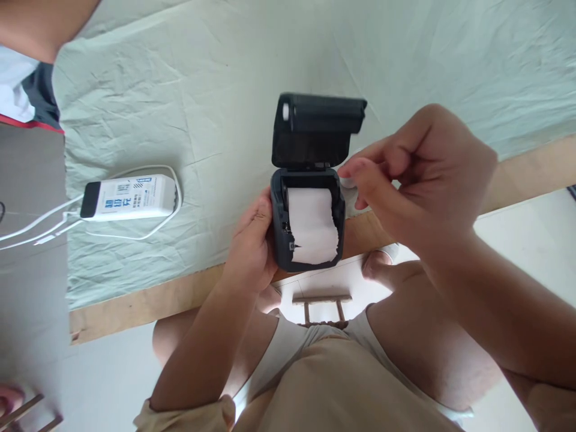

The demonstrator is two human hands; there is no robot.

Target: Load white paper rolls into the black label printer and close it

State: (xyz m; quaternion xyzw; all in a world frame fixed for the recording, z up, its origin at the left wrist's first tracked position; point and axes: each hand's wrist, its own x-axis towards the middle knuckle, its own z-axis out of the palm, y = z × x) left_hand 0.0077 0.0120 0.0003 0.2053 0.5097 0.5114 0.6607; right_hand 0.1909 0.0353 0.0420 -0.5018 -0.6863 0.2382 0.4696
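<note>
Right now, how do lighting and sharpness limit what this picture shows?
Head view: the floor glares nearly white; head view: the open lid of the printer is dark, with little detail; head view: on the charging block, large print stands out, the smallest is illegible; head view: the white piece beside the right hand is too indistinct to identify.

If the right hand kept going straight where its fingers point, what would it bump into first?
Most likely the right side of the dark box with the open lid. The right hand looks very close to it, though this single view leaves depth and contact unclear.
</note>
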